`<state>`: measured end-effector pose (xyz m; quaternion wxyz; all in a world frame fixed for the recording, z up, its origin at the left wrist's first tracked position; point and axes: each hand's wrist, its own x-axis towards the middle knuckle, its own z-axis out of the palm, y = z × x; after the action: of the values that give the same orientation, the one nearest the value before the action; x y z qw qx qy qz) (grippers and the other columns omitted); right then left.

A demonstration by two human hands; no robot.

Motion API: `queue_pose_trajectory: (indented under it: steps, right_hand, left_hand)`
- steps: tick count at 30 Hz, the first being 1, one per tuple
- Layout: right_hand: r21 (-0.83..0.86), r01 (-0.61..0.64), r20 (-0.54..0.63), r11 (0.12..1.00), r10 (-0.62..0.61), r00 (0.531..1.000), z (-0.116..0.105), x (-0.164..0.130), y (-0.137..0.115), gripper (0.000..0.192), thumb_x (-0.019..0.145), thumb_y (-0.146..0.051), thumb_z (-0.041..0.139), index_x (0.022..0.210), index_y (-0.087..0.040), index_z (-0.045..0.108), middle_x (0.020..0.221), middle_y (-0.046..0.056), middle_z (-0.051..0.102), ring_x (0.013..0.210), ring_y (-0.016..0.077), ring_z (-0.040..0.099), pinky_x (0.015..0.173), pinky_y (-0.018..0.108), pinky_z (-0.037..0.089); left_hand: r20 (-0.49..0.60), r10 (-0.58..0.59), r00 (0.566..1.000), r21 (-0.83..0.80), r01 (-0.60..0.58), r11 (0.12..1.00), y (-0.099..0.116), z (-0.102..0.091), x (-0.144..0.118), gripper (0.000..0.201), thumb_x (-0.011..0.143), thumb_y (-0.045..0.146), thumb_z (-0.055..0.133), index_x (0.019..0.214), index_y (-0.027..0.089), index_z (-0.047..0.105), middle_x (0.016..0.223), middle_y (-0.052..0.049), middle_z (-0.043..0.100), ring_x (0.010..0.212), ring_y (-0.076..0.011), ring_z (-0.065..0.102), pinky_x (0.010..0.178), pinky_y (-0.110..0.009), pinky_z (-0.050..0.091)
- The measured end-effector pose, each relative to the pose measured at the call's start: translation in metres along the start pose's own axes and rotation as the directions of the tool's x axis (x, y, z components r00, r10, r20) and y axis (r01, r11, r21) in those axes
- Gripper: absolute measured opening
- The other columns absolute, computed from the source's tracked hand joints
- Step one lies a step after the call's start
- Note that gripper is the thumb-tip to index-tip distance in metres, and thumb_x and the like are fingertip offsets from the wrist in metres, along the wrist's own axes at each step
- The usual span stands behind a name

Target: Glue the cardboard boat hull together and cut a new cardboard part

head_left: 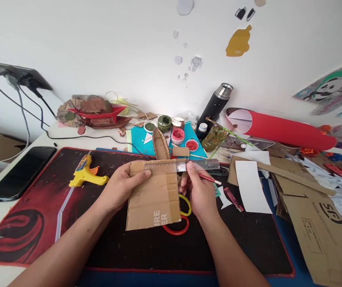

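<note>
A square piece of brown cardboard is held above a black and red desk mat. My left hand grips its upper left edge, thumb on top. A clear plastic ruler lies along the cardboard's top edge and sticks out to the right. My right hand pinches the ruler against the cardboard and also holds a red pencil that points right. Yellow and red scissor handles show from under the cardboard.
A yellow glue gun and a black phone lie left. Paint jars, a small cardboard boat, a black flask and a red paper roll stand behind. Cardboard sheets, white paper and a cutter crowd the right.
</note>
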<state>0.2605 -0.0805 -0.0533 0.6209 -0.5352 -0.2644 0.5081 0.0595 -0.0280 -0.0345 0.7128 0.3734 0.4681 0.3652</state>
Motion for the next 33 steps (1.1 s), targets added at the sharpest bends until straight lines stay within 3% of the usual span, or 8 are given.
queue_pose_trajectory:
  steps: [33]
  right_hand:
    - [0.008, -0.019, -0.01, 1.0, 0.019, 1.0, -0.0001, 0.0005, 0.0011, 0.049, 0.086, -0.066, 0.08, 0.074, -0.02, 0.068, 0.053, -0.003, 0.061, 0.043, 0.0123, 0.06, 0.04, 0.02, 0.039]
  left_hand:
    - [0.047, -0.001, 0.999, -0.062, 0.004, 0.998, -0.0025, -0.0029, 0.0003, 0.039, 0.072, 0.04, 0.097, 0.096, 0.016, 0.078, 0.088, -0.007, 0.084, 0.071, -0.0215, 0.078, 0.065, -0.029, 0.065]
